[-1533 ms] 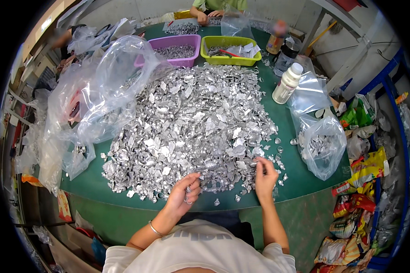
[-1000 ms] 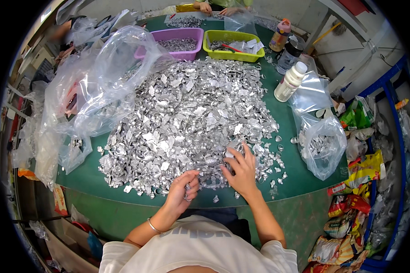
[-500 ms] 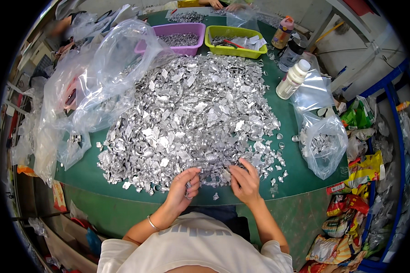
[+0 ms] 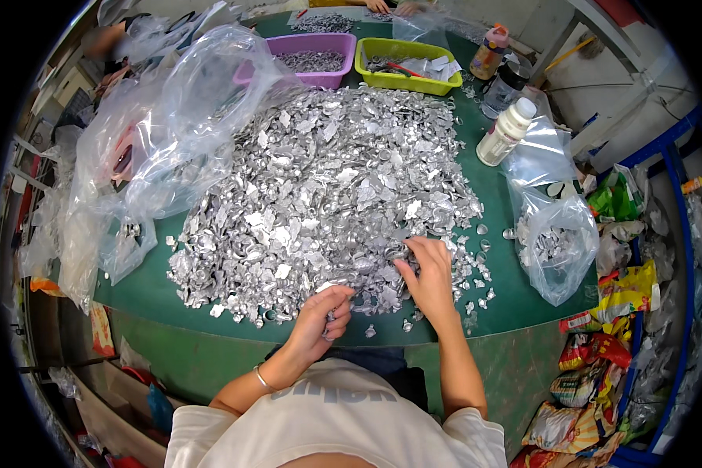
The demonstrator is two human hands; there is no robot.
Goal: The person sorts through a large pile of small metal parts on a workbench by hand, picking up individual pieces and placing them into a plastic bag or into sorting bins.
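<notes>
A wide heap of small silver metal pieces (image 4: 327, 195), flat leaf-like shapes and rings among them, covers the middle of the green table. My left hand (image 4: 325, 318) is closed at the heap's near edge, its fingers curled round a few small metal pieces that partly show below them. To its right, my right hand (image 4: 430, 273) rests over the near right part of the heap. Its thumb and forefinger are apart, with the tips at the metal pieces; nothing is plainly held between them.
Behind the heap stand a purple basin (image 4: 320, 80) and a yellow-green basin (image 4: 405, 82). A white bottle (image 4: 507, 132) and a clear bag of pieces (image 4: 555, 242) are at the right. Large clear plastic bags (image 4: 156, 171) lie on the left. Another person's hands (image 4: 378, 6) show at the far end.
My right hand has moved forward, further over the heap. My left hand has shifted slightly right and stays closed. The view has tilted a little.
</notes>
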